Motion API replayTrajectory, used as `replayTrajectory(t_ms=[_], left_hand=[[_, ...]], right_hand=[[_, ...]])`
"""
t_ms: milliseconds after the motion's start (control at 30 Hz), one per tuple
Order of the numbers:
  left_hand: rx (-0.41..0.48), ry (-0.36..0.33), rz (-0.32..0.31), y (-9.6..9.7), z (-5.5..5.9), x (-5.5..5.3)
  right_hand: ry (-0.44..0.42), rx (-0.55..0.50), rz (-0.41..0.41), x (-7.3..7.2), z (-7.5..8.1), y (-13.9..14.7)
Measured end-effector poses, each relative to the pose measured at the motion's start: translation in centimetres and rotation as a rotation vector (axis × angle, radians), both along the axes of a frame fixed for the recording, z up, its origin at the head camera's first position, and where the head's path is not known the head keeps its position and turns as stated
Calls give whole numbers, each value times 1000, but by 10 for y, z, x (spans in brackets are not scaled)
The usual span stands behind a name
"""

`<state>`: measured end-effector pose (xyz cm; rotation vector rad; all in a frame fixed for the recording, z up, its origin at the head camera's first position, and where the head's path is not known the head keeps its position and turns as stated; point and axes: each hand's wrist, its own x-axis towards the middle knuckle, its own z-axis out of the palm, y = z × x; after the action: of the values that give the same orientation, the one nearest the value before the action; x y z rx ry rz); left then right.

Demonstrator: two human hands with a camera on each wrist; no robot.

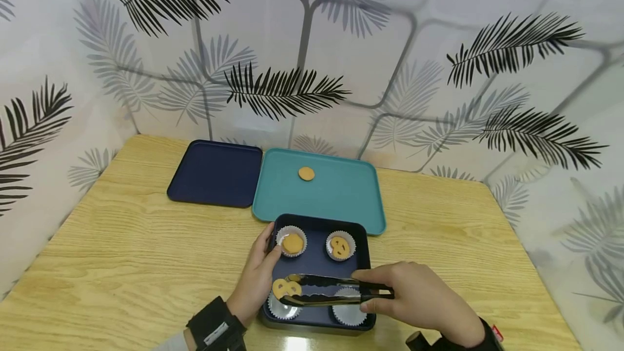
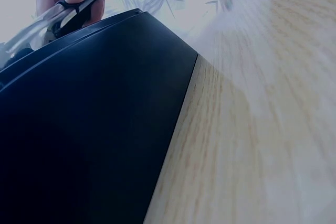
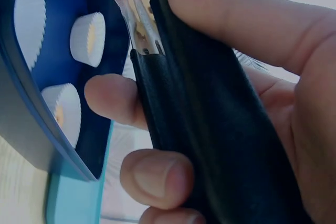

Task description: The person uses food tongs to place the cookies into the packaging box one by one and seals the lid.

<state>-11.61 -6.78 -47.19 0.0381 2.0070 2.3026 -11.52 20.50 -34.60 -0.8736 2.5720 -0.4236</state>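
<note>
My right hand [image 1: 424, 291] grips metal tongs [image 1: 331, 281] by their black handles [image 3: 205, 108]. Between the tong tips is a pretzel-shaped cookie [image 1: 286, 289], over the front left paper cup [image 1: 285, 313] in a deep navy baking pan [image 1: 319, 326]. My left hand [image 1: 251, 286] holds the pan's left wall, thumb over the rim and fingers outside. A round cookie [image 1: 293, 243] lies in the back left cup, and another pretzel-shaped cookie [image 1: 339, 246] in the back right cup. The front right cup [image 1: 349, 316] is partly covered by the tongs and right hand.
Behind the pan lies a teal tray [image 1: 336, 199] with one round cookie [image 1: 306, 173] on it. A flat navy tray [image 1: 216, 172] is at its left. Leaf-patterned sheeting [image 1: 273, 134] rises at the back of the wooden table [image 1: 136, 264].
</note>
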Motion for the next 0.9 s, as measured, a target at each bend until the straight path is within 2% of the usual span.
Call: replayTrajectory(t_ms=[267,600,800,900], left_hand=[[-1,-30,-19,0,-2,0],[-24,-4,-5,-3,1,1],[-13,4,3,-2,-2,0],[0,15,7,0,-3,-1]], right_hand=[[16,27,29,3,-10,-8],[24,26,40,3,-13,-11],[3,1,12,0,-5,-5],[44,-8,-16,-6,3,0]])
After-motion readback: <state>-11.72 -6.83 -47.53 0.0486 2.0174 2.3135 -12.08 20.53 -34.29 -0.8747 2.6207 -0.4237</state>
